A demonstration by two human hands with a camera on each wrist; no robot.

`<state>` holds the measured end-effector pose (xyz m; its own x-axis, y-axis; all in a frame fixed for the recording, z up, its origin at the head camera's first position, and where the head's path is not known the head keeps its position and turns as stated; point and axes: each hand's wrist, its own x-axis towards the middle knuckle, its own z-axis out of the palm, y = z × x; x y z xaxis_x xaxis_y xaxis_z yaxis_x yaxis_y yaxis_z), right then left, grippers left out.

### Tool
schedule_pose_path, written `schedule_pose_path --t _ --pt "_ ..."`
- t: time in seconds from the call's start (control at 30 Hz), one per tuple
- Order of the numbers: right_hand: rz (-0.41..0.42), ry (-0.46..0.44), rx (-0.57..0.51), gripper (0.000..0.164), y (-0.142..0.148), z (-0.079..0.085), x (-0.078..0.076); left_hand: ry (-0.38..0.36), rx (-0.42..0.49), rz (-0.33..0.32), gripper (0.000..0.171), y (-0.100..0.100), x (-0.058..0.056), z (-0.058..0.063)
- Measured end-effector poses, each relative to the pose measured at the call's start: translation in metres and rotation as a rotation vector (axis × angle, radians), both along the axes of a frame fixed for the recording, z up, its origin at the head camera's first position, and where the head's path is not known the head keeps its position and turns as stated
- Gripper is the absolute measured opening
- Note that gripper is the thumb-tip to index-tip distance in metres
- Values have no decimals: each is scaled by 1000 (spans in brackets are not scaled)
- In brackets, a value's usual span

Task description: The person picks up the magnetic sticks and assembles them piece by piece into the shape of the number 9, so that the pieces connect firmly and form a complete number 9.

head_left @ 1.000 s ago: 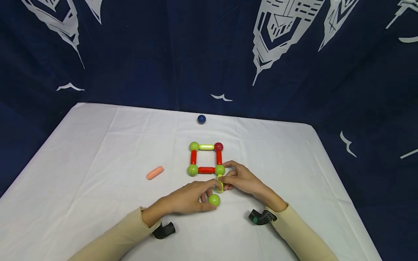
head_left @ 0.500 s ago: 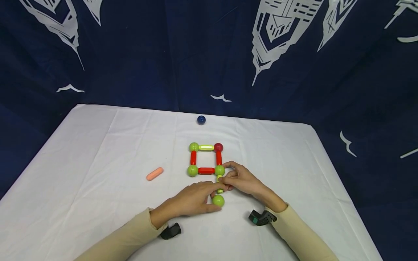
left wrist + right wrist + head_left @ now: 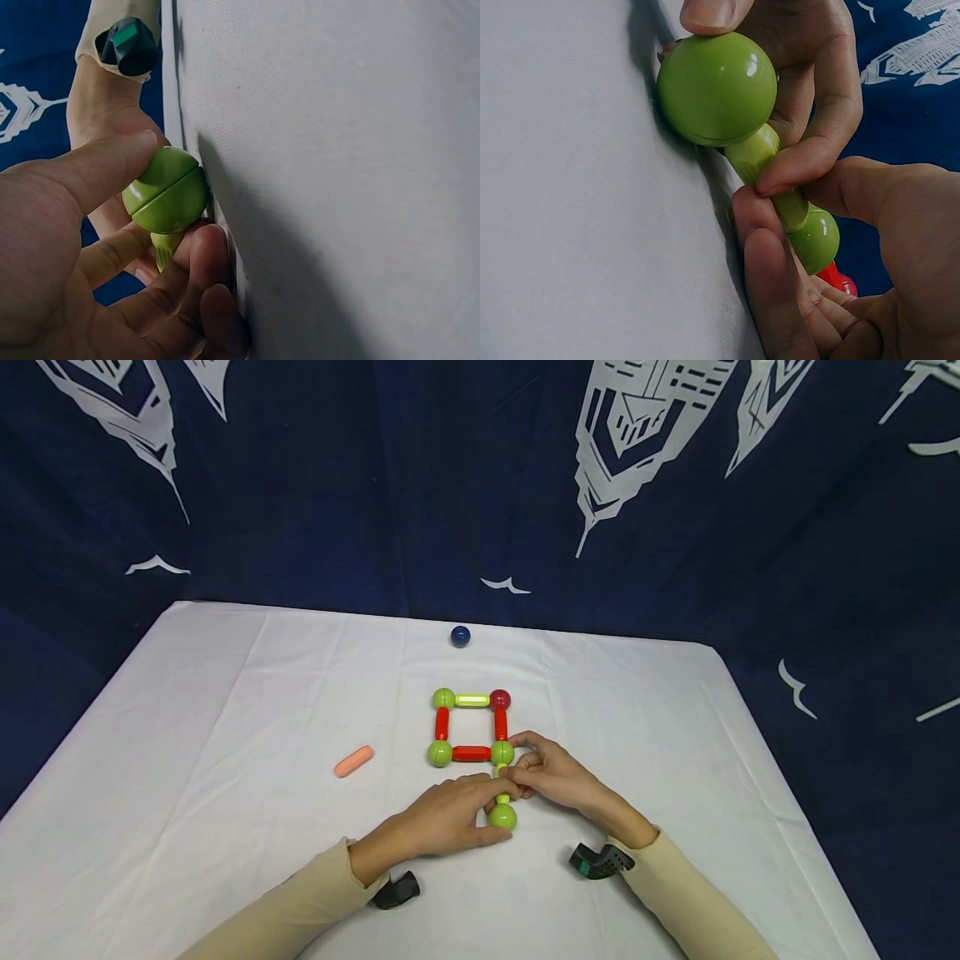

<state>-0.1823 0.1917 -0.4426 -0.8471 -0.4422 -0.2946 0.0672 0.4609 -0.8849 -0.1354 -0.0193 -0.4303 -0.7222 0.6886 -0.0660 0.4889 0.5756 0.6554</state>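
Note:
A square of red rods [image 3: 471,754] and one yellow-green rod [image 3: 472,701] lies on the table, with green balls [image 3: 440,753] at three corners and a red ball [image 3: 500,699] at the fourth. From its near right corner another yellow-green rod [image 3: 754,154] runs toward the person, ending at a green ball [image 3: 166,191]. My left hand [image 3: 457,814] holds that end ball, thumb against it, its index finger reaching over the rod. My right hand [image 3: 555,772] pinches the rod between thumb and fingers, close to the corner ball [image 3: 815,241].
An orange rod [image 3: 353,762] lies alone left of the square. Toward the far edge of the white-covered table [image 3: 225,710] sits a dark blue ball [image 3: 461,637]. Behind hangs a dark blue patterned curtain [image 3: 300,485].
My left hand has moved right with the green ball and brought it up against the near end of the yellow-green rod. My right hand has stayed at the rod.

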Motion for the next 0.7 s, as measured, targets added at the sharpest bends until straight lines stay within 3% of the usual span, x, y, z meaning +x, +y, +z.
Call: schedule_pose_path --t 0.4,0.7 --pt "-7 -5 -4 51 0 2 1 -23 9 -3 41 0 0 1" --pt "1 -13 -29 51 0 1 1 -22 0 15 47 -9 3 8"
